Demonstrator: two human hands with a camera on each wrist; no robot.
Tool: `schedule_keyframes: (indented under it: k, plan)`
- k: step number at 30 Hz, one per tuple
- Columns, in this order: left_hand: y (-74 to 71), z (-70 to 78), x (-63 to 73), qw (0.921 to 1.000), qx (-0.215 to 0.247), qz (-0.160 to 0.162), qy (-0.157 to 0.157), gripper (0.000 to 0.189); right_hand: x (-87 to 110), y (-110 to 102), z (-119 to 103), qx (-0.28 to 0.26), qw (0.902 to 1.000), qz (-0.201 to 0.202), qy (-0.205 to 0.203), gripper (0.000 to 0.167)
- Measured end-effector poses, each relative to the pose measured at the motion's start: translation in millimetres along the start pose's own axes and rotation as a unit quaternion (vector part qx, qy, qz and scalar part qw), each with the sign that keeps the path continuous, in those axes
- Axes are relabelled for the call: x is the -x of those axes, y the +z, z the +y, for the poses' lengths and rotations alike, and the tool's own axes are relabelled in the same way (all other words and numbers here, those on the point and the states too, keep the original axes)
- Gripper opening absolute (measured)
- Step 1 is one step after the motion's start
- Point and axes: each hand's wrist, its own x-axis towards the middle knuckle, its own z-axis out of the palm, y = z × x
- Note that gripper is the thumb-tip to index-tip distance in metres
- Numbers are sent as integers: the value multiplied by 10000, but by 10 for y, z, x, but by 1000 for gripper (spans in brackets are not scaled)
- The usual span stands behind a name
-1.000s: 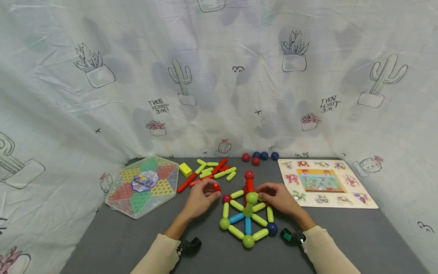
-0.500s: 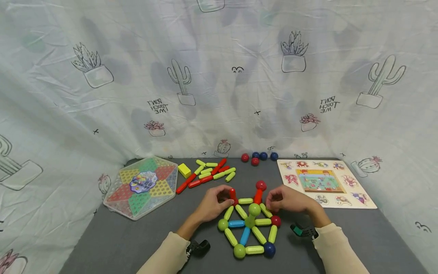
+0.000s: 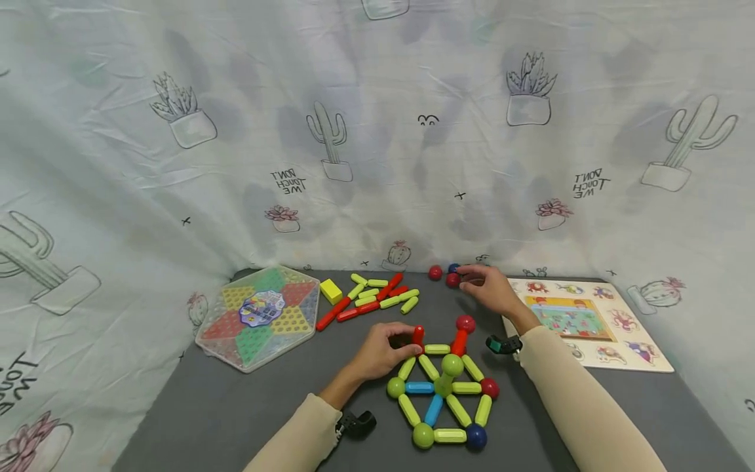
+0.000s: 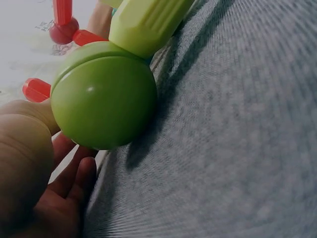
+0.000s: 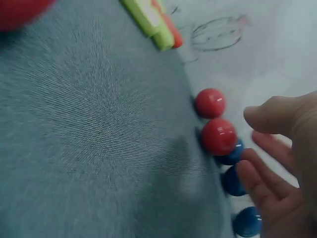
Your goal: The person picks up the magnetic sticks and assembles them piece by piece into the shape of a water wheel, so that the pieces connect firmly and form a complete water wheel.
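A flat hexagon frame of yellow-green and blue magnetic sticks point(image 3: 449, 436) joined by balls lies on the table. At its centre an upright stick carries a green ball point(image 3: 452, 365). A red stick topped by a red ball point(image 3: 465, 324) rises at the back corner. My left hand point(image 3: 383, 351) pinches a short red stick point(image 3: 418, 334) standing on the back-left corner ball. In the left wrist view a green ball point(image 4: 104, 101) partly blocks that hand. My right hand point(image 3: 492, 290), fingers extended and apart, is beside loose red balls point(image 5: 219, 136) and blue balls point(image 5: 234, 181), seemingly holding none.
Several loose red and yellow-green sticks point(image 3: 368, 307) lie at the back, beside a yellow block point(image 3: 331, 291). A hexagonal Chinese checkers board point(image 3: 236, 347) is at the left. A wooden sea-animal puzzle point(image 3: 625, 347) lies at the right. A printed curtain point(image 3: 377, 164) hangs behind.
My left hand has brought the red stick onto the frame's back-left corner. The frame has turned slightly. My right hand has left it and moved back to the loose balls.
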Motion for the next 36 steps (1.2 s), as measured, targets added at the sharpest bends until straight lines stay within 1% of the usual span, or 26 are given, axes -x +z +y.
schedule_keyframes:
  k: [3, 5, 10, 12, 14, 15, 16, 17, 18, 20, 22, 23, 25, 27, 29, 33, 36]
  plan:
    - [6, -16, 3, 10000, -4, 17, -8, 29, -102, 80, 19, 121, 9998, 71, -129, 42]
    - [6, -27, 6, 10000, 22, 1, -20, 29, -129, 138, 24, 241, 9996, 36, -172, 40]
    - [8, -21, 4, 10000, 96, -5, -25, 29, -101, 202, 21, 491, 9985, -220, -118, 27]
    - [5, -13, 3, 9999, 115, 8, -34, 28, -79, 196, -15, 358, 9984, -401, -172, 23]
    - [4, -7, 4, 9999, 109, 7, -57, 28, -52, 174, -77, -128, 9970, -723, -223, 23]
    - [4, -4, 4, 9999, 102, 1, -77, 28, -34, 158, -114, -442, 9942, -943, -254, 24]
    - [5, -5, 5, 9999, 111, -18, -88, 28, -14, 140, -161, -828, 9888, -1214, -270, 25]
    - [6, -6, 6, 9999, 107, -30, -103, 28, 6, 120, -214, -1270, 9796, -1529, -288, 28]
    - [6, -6, 7, 9999, 116, -39, -106, 28, 23, 100, -264, -1681, 9677, -1855, -302, 29]
    - [6, -6, 8, 9998, 159, -44, -67, 28, 47, 62, -352, -2329, 9381, -2539, -344, 31]
    - [1, -6, 9, 9997, 228, -25, -11, 27, 47, 38, -442, -2750, 9068, -3173, -377, 30]
    - [0, -10, 9, 9997, 240, -3, 16, 27, 39, 35, -481, -2867, 8932, -3439, -410, 30]
    - [-2, -13, 9, 9996, 268, 18, 87, 26, 15, 41, -545, -2921, 8752, -3830, -440, 29]
    - [-1, -17, 7, 9996, 251, 9, 124, 27, -14, 62, -597, -2849, 8664, -4081, -411, 29]
    - [4, -23, 3, 9996, 214, -9, 164, 27, -39, 87, -643, -2768, 8638, -4197, -314, 30]
    - [8, -18, -3, 9996, 187, -35, 195, 26, -72, 118, -719, -2652, 8678, -4202, 31, 33]
    - [5, -10, -2, 9995, 228, -43, 195, 24, -80, 118, -740, -2625, 8702, -4167, 139, 35]
